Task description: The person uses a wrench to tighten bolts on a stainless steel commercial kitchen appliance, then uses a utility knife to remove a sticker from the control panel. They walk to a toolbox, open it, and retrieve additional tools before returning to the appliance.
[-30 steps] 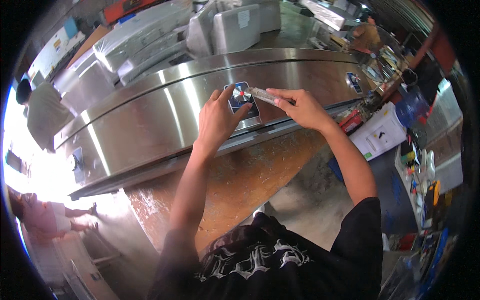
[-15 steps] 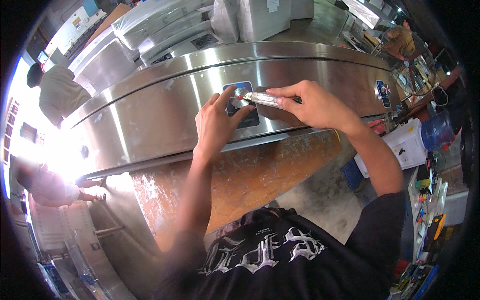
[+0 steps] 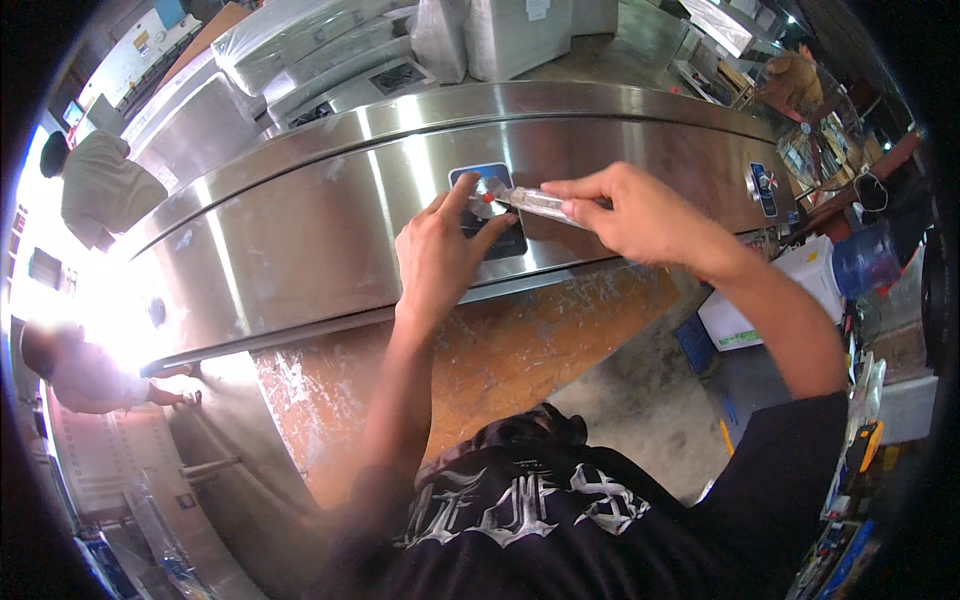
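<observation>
My left hand (image 3: 436, 250) is closed on a round silver knob (image 3: 487, 198) with a red mark, thumb and forefinger at its rim. The knob sits over a dark blue label plate (image 3: 511, 243) on a long stainless-steel panel (image 3: 320, 220). My right hand (image 3: 640, 218) grips a slim silver-and-clear, rod-like tool (image 3: 540, 203) between thumb and fingers. Its tip points left and meets the knob or lies right in front of it; whether they touch I cannot tell. What kind of tool it is does not show.
Below the panel is a scuffed orange-brown board (image 3: 540, 335). A second knob (image 3: 766, 188) on a blue plate sits at the panel's right end. Wrapped boxes (image 3: 520, 40) stand behind. Two people (image 3: 105, 185) are at left; a fan (image 3: 810, 130) and blue water bottle (image 3: 866, 262) at right.
The picture has shifted slightly. My right elbow sits farther out to the right. Both hands stay at the knob, and the tool still points at it.
</observation>
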Tool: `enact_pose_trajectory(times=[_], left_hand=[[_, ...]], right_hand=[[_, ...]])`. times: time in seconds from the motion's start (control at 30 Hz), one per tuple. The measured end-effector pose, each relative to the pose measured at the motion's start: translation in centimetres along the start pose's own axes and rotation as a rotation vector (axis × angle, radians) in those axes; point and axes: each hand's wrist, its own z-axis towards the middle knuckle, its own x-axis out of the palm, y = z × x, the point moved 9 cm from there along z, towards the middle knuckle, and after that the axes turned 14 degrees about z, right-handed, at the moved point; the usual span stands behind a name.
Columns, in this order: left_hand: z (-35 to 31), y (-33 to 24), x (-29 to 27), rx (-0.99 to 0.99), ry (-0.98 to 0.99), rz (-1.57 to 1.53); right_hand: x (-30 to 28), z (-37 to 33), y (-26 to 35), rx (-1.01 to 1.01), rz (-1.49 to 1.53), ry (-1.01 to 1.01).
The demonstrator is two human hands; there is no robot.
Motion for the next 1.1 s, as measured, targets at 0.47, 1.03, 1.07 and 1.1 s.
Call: enact_pose_trajectory(times=[0.47,1.03,1.07,1.1], left_hand=[[-0.1,-0.1,-0.3,0.007,-0.007,0.003],[-0.2,-0.2,-0.2,0.021,0.004,0.036],[-0.2,-0.1,-0.1,0.012,0.015,0.037],[-0.2,-0.1,-0.2,0.019,0.008,0.034]], right_hand=[[4.8,-1.4,-6.4,-0.055,0.648,-0.099],[2.8,-1.6,-3.8,-0.240,0.322,-0.184],[2.2,-1.5,-2.8,-0.257,0.272,-0.191],[1.6,-1.4,-2.0,-0.236,0.217,-0.201]])
